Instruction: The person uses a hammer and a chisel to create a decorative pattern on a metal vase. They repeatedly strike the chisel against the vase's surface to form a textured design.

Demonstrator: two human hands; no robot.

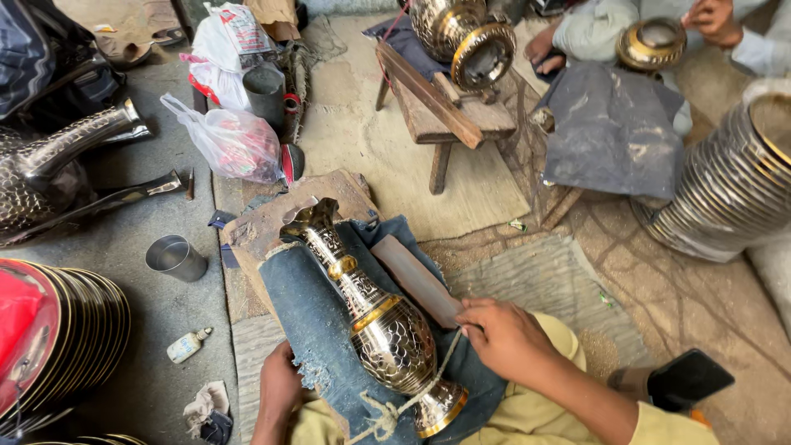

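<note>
Your brass vase [371, 317] lies on its side across a denim-covered block [309, 317] in front of you, its long axis running on a diagonal: the flared mouth points up and to the left, away from you, and the round foot sits low and to the right, closest to your body. A knotted rope [412, 391] wraps the narrow waist just above the foot. Your right hand [504, 338] rests just to the right of the belly, fingers curled around what seems to be a slim tool or the end of the rope; it is too small to tell which, but the hand is closed, not loose. Your left hand [280, 387] sits below and to the left of the vase, gripping the frayed edge of the denim padding, not the metal itself. So the vase lies between your two hands, and the right one is the nearer to its belly and foot, while the neck and mouth stretch away from both. A wooden strip [416, 280] lies beside the vase on the right, roughly parallel to it. Further left on the floor stand a small metal cup [175, 258] and a little bottle [189, 345], well apart from your hands.
</note>
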